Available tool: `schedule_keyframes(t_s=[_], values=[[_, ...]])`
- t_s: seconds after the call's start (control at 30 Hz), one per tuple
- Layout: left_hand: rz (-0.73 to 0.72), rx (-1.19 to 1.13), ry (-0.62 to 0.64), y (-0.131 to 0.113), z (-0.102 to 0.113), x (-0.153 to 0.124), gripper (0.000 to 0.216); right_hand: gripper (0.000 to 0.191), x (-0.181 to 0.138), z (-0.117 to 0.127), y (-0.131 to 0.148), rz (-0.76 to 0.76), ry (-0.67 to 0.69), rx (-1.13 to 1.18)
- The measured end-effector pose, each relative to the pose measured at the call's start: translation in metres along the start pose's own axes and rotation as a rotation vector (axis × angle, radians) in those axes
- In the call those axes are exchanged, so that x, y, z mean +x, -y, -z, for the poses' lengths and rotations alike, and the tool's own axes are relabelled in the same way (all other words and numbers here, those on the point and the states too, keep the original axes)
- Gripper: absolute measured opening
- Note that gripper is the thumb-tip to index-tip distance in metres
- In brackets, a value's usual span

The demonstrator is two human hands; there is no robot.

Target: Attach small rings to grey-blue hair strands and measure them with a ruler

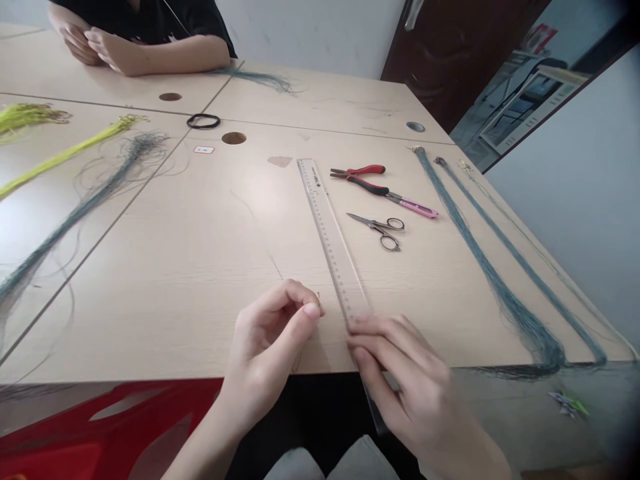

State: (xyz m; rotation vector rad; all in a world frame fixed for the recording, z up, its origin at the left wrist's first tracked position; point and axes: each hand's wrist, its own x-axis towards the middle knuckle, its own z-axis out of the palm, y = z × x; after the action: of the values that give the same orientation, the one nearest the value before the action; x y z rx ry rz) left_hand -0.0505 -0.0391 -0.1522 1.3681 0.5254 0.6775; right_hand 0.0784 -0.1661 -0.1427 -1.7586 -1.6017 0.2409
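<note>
Left grip point(273, 337) pinches thumb to forefinger on a fine strand point(275, 265), hard to make out, just left of the ruler point(330, 233), whose long axis runs away across the counter point(175, 267) from the right grip point(400, 377), fingers pressed flat on its near end.

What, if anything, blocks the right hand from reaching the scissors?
Probably nothing, so likely yes. The right hand lies on the near end of the ruler; the scissors lie just right of the ruler, farther up the table, with bare tabletop between. It would have to leave the ruler.
</note>
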Motion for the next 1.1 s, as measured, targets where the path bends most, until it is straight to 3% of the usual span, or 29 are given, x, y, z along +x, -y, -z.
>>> schedule_keyframes(t_s=[0.1, 0.2, 0.3, 0.4, 0.5, 0.63, 0.73, 0.87, 0.93, 1.0, 1.1], values=[[0.001, -0.025, -0.016, 0.0, -0.001, 0.0, 0.02, 0.015, -0.011, 0.01, 0.006, -0.011, -0.059, -0.069], [-0.011, -0.036, -0.013, -0.001, -0.002, 0.001, 0.019, 0.035, -0.024, 0.016, 0.007, -0.167, -0.088, -0.292], [-0.004, -0.035, -0.013, 0.0, -0.003, 0.002, 0.018, 0.048, -0.034, 0.016, 0.005, -0.368, 0.182, -0.314], [0.001, -0.031, -0.004, 0.0, -0.002, 0.002, 0.018, 0.054, -0.037, 0.012, 0.004, -0.571, 0.467, -0.079], [-0.007, -0.03, -0.003, 0.0, -0.002, 0.001, 0.02, 0.047, -0.037, 0.007, 0.005, -0.719, 0.538, 0.287], [-0.019, -0.026, -0.02, -0.001, -0.001, 0.001, 0.02, 0.039, -0.042, 0.005, 0.008, -0.751, 0.362, 0.679], [-0.028, -0.018, -0.025, -0.001, -0.001, 0.002, 0.019, 0.034, -0.044, 0.005, 0.017, -0.738, 0.105, 0.794], [-0.037, 0.011, -0.028, 0.001, -0.002, 0.002, 0.019, 0.02, -0.03, 0.002, 0.024, -0.54, -0.324, 0.828], [-0.045, 0.03, -0.024, 0.0, -0.003, 0.002, 0.02, 0.014, -0.016, -0.001, 0.022, -0.413, -0.472, 0.841], [-0.049, 0.053, -0.012, -0.001, -0.003, 0.002, 0.02, 0.008, 0.0, -0.003, 0.016, -0.272, -0.524, 0.867], [-0.042, 0.084, 0.01, -0.003, -0.003, 0.002, 0.02, 0.01, 0.021, -0.005, 0.005, -0.088, -0.48, 0.91]])
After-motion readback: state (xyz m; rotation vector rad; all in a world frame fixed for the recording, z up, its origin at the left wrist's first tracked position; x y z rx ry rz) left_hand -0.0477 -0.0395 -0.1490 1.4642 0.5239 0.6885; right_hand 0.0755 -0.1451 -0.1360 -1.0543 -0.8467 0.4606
